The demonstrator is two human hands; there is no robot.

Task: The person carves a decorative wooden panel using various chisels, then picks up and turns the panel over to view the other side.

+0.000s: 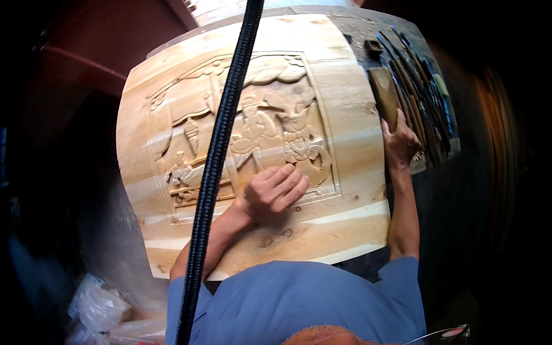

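Observation:
A large pale wooden panel (pixel 359 146) lies in front of me, carved in relief with figures, drapery and a lantern shape inside a rectangular border. My left hand (pixel 276 190) rests over the lower part of the carving, its fingers curled closed; whatever they may hold is hidden beneath them. At the panel's right edge my right hand (pixel 402 142) is closed around the narrow lower end of a club-shaped wooden mallet (pixel 384 92). The mallet's broad end points away from me, beside a row of carving tools.
Several carving chisels (pixel 422 95) lie bunched on the worktable (pixel 359 29) to the right. A small dark block (pixel 373 47) sits near them. A black braided cable (pixel 221 144) crosses the view. Clear plastic bags (pixel 100 307) lie at the lower left.

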